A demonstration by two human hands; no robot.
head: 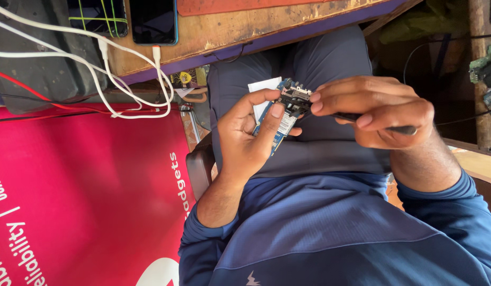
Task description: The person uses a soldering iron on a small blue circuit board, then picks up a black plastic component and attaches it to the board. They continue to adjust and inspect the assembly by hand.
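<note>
My left hand (249, 139) holds a small blue circuit board (283, 117) over my lap, thumb pressed on its face. A white card or sticker (261, 91) shows behind the board. My right hand (380, 111) grips a thin black tool (362, 118), a pair of tweezers or a probe. Its tip rests on the metal parts at the board's upper end (295, 95). Both hands hover above my grey trousers (309, 63).
A worn wooden bench (245, 26) lies ahead, with two dark phones (153, 20) on it and white cables (123, 63) draped over its edge. A red banner (86, 196) fills the left. More circuit boards (486, 69) sit at the far right.
</note>
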